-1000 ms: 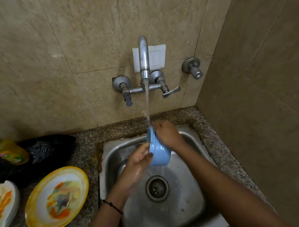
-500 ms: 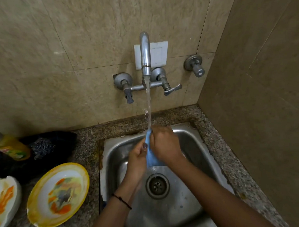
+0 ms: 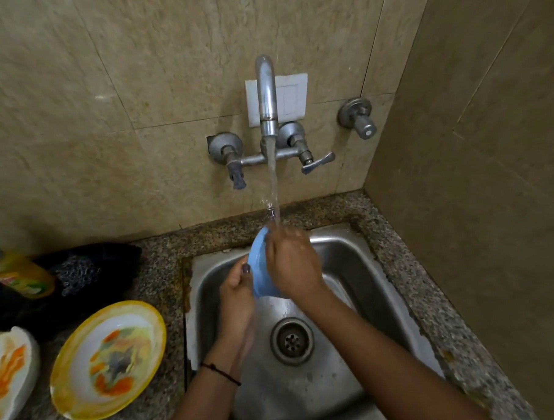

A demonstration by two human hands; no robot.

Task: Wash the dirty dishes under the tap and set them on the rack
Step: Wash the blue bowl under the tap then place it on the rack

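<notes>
Both hands, left hand (image 3: 236,294) and right hand (image 3: 292,266), closed around a small blue plastic bowl (image 3: 260,271) held tilted under the running chrome wall tap (image 3: 266,92) above the steel sink (image 3: 361,269); two soiled yellow-rimmed plates (image 3: 107,360) and a yellow detergent bottle (image 3: 18,273) on the granite counter (image 3: 163,256) to the left.

The tap (image 3: 266,92) is dull grey metal, smudged and water-marked, as are its two valve handles and the separate stop valve (image 3: 357,117) on the far right. The sink (image 3: 361,269) is brushed stainless steel, wet and streaked, with rust-brown staining along its left rim. The counter (image 3: 163,256) looks like speckled granite, polished. The wall tiles (image 3: 135,57) are beige, stone-patterned and faintly glossy. The blue bowl (image 3: 259,271) looks like smooth matt plastic. The yellow-rimmed plate (image 3: 107,360) on the near left is glossy, smeared with orange residue. The soap bottle (image 3: 18,275) is translucent yellow plastic.
</notes>
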